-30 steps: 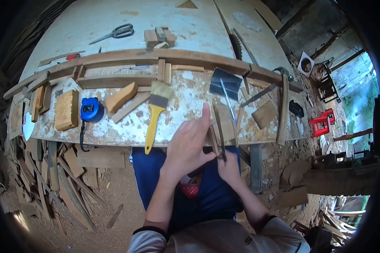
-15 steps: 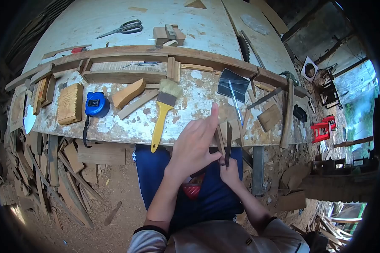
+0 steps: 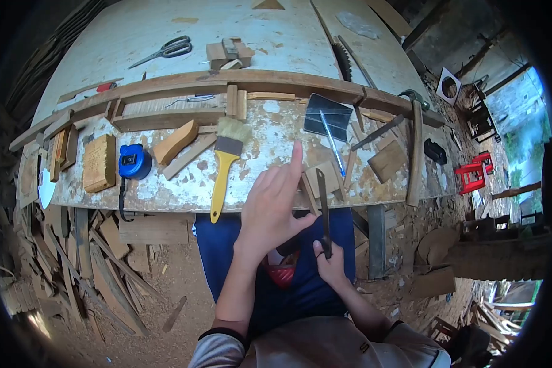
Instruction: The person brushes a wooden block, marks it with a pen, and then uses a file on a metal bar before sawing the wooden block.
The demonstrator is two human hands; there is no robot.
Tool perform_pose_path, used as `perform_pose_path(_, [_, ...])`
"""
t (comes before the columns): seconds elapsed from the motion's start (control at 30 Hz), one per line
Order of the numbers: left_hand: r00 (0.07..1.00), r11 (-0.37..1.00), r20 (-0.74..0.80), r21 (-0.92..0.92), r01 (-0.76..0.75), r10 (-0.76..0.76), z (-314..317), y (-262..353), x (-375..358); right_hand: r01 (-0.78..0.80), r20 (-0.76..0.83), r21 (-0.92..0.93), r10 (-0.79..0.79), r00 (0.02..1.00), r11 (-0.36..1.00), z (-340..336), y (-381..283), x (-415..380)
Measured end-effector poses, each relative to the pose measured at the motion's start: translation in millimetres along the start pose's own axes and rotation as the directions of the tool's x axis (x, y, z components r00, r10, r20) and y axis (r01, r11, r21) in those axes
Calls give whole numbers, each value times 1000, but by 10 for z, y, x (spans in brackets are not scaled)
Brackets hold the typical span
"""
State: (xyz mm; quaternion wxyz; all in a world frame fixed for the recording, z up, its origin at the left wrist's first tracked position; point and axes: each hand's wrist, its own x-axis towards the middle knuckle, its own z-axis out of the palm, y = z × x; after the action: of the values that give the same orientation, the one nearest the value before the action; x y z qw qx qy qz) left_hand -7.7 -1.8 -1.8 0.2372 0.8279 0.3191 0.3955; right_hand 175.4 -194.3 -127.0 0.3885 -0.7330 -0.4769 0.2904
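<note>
My left hand (image 3: 268, 211) is raised in front of the bench edge, index finger pointing up and thumb stretched out to the right. Its other fingers are partly hidden, and no object shows in it. Just beyond the thumb, a small wooden block (image 3: 329, 178) and a thin wood strip (image 3: 309, 195) lie at the bench edge. My right hand (image 3: 332, 265) is closed round the lower end of a dark, narrow flat tool (image 3: 324, 211). The tool stands nearly upright, with a small hole near its top end, and overlaps the block in this view.
A yellow-handled paintbrush (image 3: 225, 178), a blue tape measure (image 3: 135, 162) and wood blocks lie left on the bench. A pen (image 3: 332, 142) rests across a dark square plate (image 3: 316, 119). A long wooden rail (image 3: 276, 76) crosses behind. Scissors (image 3: 165, 50) lie farther back.
My right hand has moved slightly down and the dark tool with it, now farther from my left thumb. The left hand keeps its pose. The view has shifted a little.
</note>
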Motion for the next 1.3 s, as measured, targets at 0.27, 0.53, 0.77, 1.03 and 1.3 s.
perform_pose_path(0.27, [1000, 999, 11, 44, 5, -6, -23, 50, 30, 128, -80, 110, -120, 990, 986, -12, 90, -280])
perform_pose_path(0.53, [999, 1000, 43, 29, 3, -4, -37, 67, 32, 201, -197, 29, -192, 961, 979, 178, -23, -397])
perform_pose_path(0.77, [999, 999, 36, 40, 17, -19, -34, 57, 29, 213, -234, 28, -201, 951, 977, 135, 45, -363])
perform_pose_path(1.03, [997, 997, 19, -4, 76, -75, -69, 195, 77, 176, -202, 33, -166, 965, 984, 137, 47, -345])
perform_pose_path(1.3, [1000, 999, 27, 38, 11, -12, -37, 57, 11, 133, -178, 32, -125, 976, 991, 165, 73, -294])
